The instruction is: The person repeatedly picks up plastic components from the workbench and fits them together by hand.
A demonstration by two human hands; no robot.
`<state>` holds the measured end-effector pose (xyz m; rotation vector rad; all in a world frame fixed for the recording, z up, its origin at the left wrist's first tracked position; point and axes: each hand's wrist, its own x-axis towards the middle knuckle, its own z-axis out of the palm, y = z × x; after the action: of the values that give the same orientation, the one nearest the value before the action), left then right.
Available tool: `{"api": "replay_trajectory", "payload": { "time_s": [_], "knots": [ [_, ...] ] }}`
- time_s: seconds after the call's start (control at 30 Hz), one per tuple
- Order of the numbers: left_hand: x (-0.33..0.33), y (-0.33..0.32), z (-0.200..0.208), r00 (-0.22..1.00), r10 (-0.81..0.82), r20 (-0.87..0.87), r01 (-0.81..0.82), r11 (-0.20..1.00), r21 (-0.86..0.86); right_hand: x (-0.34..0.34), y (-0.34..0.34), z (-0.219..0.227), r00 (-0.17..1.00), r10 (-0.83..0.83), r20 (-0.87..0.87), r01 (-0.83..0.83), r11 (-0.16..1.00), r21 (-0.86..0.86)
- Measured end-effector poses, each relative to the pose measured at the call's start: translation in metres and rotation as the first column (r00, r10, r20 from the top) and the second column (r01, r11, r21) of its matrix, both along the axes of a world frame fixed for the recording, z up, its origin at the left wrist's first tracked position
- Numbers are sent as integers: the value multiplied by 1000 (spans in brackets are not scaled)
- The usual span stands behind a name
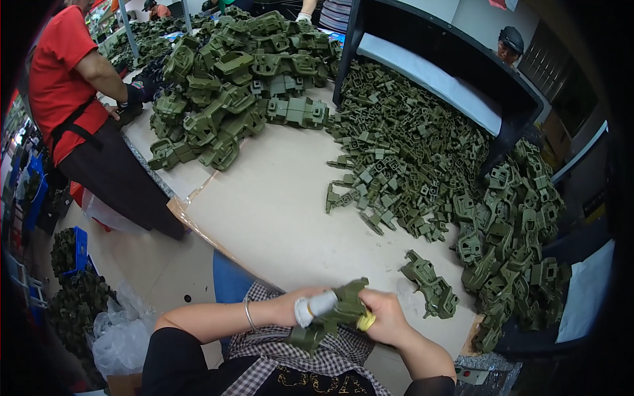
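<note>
Close to my body, a dark green plastic toy vehicle body (349, 302) is held between both hands. My left hand (294, 307) grips it from the left, with a white and grey wrap around a finger. On the other side, my right hand (391, 318) is closed on the part, and a yellow band or wrap shows at its fingers. Whether the right hand also holds something small cannot be made out. Another green vehicle body (429, 285) lies on the table just beyond my right hand.
A large heap of green vehicle bodies (231, 79) covers the table's far left. Small green plastic parts (403, 145) spill from under a dark stand (436, 39). More bodies (522, 231) are piled at the right. A person in a red shirt (63, 79) works at the left.
</note>
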<state>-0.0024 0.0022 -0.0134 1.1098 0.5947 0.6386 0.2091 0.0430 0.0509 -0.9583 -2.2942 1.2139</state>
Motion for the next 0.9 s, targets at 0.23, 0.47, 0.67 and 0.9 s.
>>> {"api": "replay_trajectory", "payload": {
  "time_s": [0.23, 0.47, 0.67, 0.9],
  "knots": [
    [-29, -27, 2, 980, 196, 28, -185, 958, -218, 1, 37, 4, 968, -239, -81, 237, 971, -36],
    [-49, -40, 9, 706, 661, 255, -339, 631, -697, -36, 86, -46, 711, -598, 370, 268, 717, 643],
    [-49, -44, 0, 751, 622, 219, -447, 725, -524, -30, 45, -8, 982, -157, 104, 152, 987, 53],
    [-17, -34, 18, 779, 624, -68, -604, 775, 189, -34, -4, 6, 999, 3, 40, -4, 1000, 23]
  ]
}}
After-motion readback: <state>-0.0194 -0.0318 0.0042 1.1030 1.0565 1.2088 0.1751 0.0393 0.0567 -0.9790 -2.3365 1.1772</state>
